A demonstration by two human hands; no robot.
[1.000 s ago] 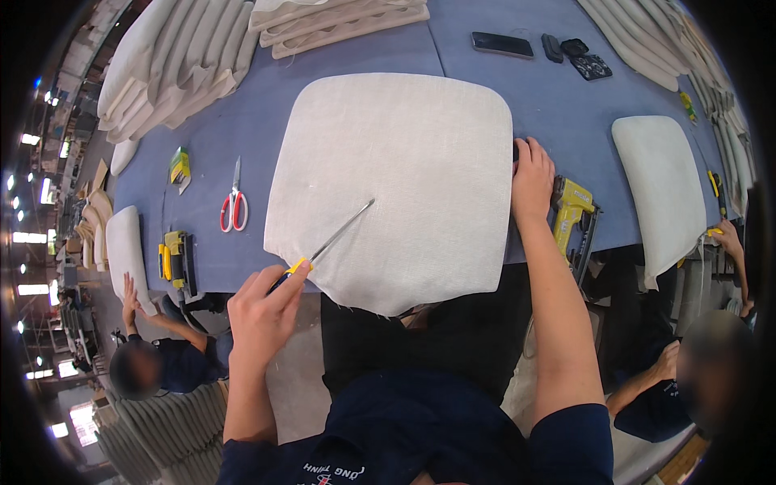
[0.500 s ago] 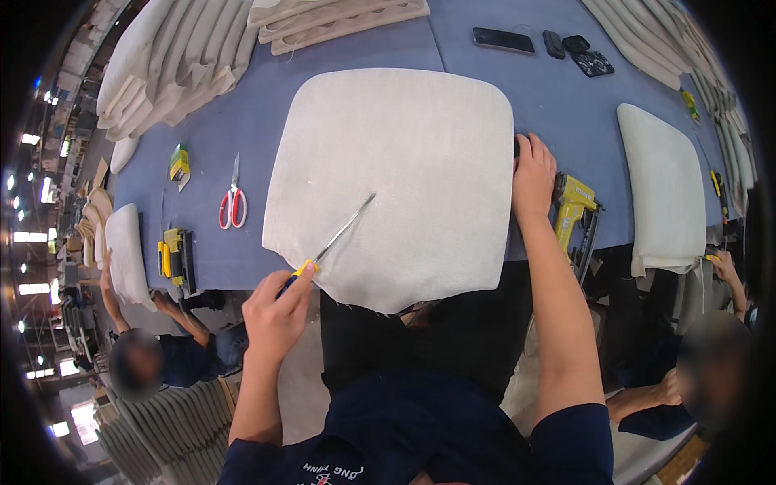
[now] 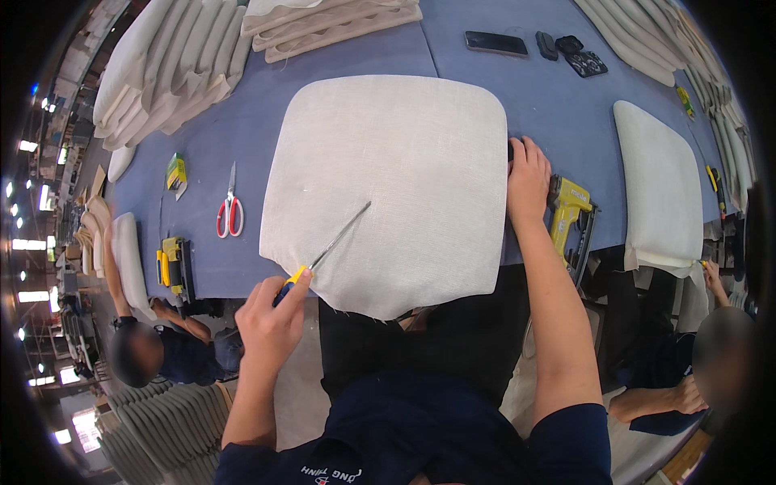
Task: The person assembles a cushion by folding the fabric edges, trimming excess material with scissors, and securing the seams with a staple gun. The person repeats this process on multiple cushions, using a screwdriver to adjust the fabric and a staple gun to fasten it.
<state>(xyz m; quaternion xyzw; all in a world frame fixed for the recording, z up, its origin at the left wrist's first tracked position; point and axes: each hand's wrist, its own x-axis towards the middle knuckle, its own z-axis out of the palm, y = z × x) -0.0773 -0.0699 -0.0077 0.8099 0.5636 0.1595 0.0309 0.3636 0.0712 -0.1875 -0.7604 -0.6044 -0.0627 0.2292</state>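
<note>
A pale fabric-covered seat pad lies on the blue table in front of me, its loose, frayed fabric edge toward my body. My left hand is closed round the yellow-and-blue handle of a screwdriver. The metal shaft slants up and right across the pad, its tip over the fabric near the middle. At the pad's right edge, my right hand rests with curled fingers around a dark thing, mostly hidden. Just right of that hand lies a yellow staple gun.
Red-handled scissors, a small yellow-green box and another staple gun lie to the left. Stacked pads stand at the back. A phone lies far right. Co-workers sit on both sides, near other pads.
The pad sits slightly lower and further left in the picture, as does the table around it. Both hands keep their grips. The right-hand co-worker's hand has shifted near their pad.
</note>
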